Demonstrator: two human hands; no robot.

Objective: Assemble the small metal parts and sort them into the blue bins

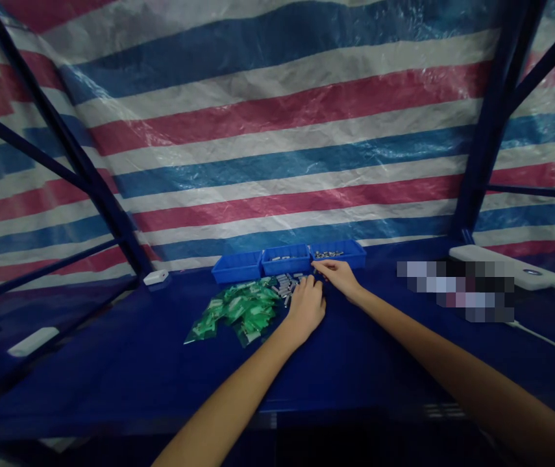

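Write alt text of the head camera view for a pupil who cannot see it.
A person's left hand is at a pile of small silvery cylinders on a dark blue table, and the right hand is in front of the rightmost of three blue bins. Green packets lie heaped left of the cylinders; a striped sheet hangs behind.

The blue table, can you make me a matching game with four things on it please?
1. Plastic bags
2. Trays
3. Small loose pieces
4. Long white box

A. On the right side of the table
B. Silvery, close to the left hand
C. Green, in a heap
D. Blue, three in a row

Pairs: 1-C, 2-D, 3-B, 4-A.
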